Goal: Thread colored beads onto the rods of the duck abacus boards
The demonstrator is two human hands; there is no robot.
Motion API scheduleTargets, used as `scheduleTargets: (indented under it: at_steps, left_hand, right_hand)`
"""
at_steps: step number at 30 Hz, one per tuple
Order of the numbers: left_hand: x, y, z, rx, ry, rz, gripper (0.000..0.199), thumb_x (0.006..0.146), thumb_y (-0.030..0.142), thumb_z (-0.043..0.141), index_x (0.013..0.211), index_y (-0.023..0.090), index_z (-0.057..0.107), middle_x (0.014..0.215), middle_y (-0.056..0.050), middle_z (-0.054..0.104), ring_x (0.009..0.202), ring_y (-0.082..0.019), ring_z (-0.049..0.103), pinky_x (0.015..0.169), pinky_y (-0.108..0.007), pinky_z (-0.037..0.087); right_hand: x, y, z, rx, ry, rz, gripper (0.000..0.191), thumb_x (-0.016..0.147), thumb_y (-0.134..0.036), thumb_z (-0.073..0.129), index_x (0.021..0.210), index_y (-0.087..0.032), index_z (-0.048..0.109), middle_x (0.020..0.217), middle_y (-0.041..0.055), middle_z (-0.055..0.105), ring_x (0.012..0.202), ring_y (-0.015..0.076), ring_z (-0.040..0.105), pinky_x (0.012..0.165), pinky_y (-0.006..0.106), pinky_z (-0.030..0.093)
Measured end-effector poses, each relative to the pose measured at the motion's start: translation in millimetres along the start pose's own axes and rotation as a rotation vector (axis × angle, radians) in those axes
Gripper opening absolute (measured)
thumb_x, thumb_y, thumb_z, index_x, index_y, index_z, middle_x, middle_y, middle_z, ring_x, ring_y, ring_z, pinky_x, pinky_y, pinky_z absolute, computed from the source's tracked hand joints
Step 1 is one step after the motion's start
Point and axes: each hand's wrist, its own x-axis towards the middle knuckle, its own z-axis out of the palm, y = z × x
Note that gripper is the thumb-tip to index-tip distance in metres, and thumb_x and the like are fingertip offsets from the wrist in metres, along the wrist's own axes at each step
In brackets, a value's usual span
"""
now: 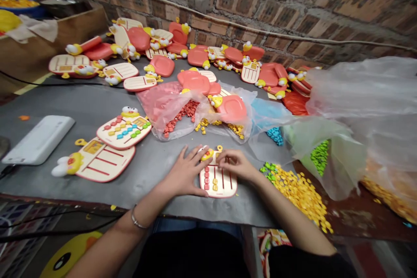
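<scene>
On the grey-covered worktable (81, 115), seen from the head camera, the person's left hand (185, 173) lies spread with its fingers open, the fingertips reaching the upper edge of a cream duck-headed bead board (219, 184). That board sits near the table's front edge, directly before the person and between both hands. The right hand (235, 164) curls over its upper part, fingers drawn together in a pinch; whether they grip a bead cannot be told. Red and yellow beads (210, 178) stand in the board's left columns, while its right side shows bare red rails, so this board looks only partly filled.

To the left, a second board (124, 131) carries rows of coloured beads, while a third board (97, 160) just below it has bare rails. Many more boards and coral-pink backing pieces (195, 81) lie heaped along the brick wall (260, 4), none visibly beaded. A loose pile of yellow beads (299, 195) lies right of the right hand, and open plastic bags hold red beads (180, 115), blue beads (275, 136) and green beads (321, 156).
</scene>
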Motion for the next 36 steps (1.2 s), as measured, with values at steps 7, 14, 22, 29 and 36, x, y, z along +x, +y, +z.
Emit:
scheduleTargets:
  at_steps: [7,14,22,29,36]
  left_hand:
    - [0,0,0.6,0.001,-0.004,-0.016,0.101,0.067,0.078,0.064,0.148,0.025,0.036,0.159,-0.013,0.019,0.144,-0.037,0.019,0.114,-0.061,0.002]
    - [0,0,-1.5,-0.002,-0.023,-0.016,0.103,0.067,0.078,0.063,0.15,0.026,0.032,0.16,-0.012,0.014,0.145,-0.037,0.017,0.114,-0.06,0.002]
    - [-1,-1,2.2,0.006,0.001,0.001,0.102,0.069,0.077,0.062,0.151,0.026,0.029,0.161,-0.011,0.013,0.146,-0.036,0.014,0.114,-0.058,-0.001]
    - [-1,-2,4.0,0.03,0.021,0.006,0.101,0.07,0.079,0.059,0.152,0.027,0.028,0.161,-0.01,0.013,0.146,-0.035,0.015,0.114,-0.057,0.001]
    - [-1,-2,4.5,0.039,0.032,-0.01,0.101,0.069,0.08,0.06,0.151,0.028,0.031,0.16,-0.01,0.016,0.145,-0.035,0.018,0.114,-0.058,0.0]
  right_hand:
    - [92,21,4,-0.473,0.101,-0.055,0.017,0.085,-0.011,0.062,0.099,-0.017,0.069,0.107,0.0086,0.061,0.094,0.0195,0.058,0.085,0.031,0.047]
    - [78,33,-2,-0.485,0.164,-0.114,0.017,0.09,-0.013,0.055,0.086,-0.017,0.07,0.115,0.0104,0.057,0.099,0.0209,0.058,0.088,0.034,0.048]
    - [-16,21,-21,-0.339,0.279,-0.096,0.012,0.094,-0.022,0.056,0.097,-0.021,0.068,0.094,0.0066,0.069,0.089,0.0207,0.064,0.081,0.036,0.052]
    - [-31,23,-3,-0.551,0.311,-0.171,0.012,0.093,-0.018,0.056,0.085,-0.02,0.066,0.091,0.0092,0.069,0.089,0.0237,0.058,0.079,0.039,0.05]
    - [-44,13,-6,-0.562,0.182,-0.151,0.015,0.095,-0.02,0.052,0.09,-0.018,0.065,0.081,0.0086,0.065,0.078,0.0218,0.055,0.071,0.035,0.049]
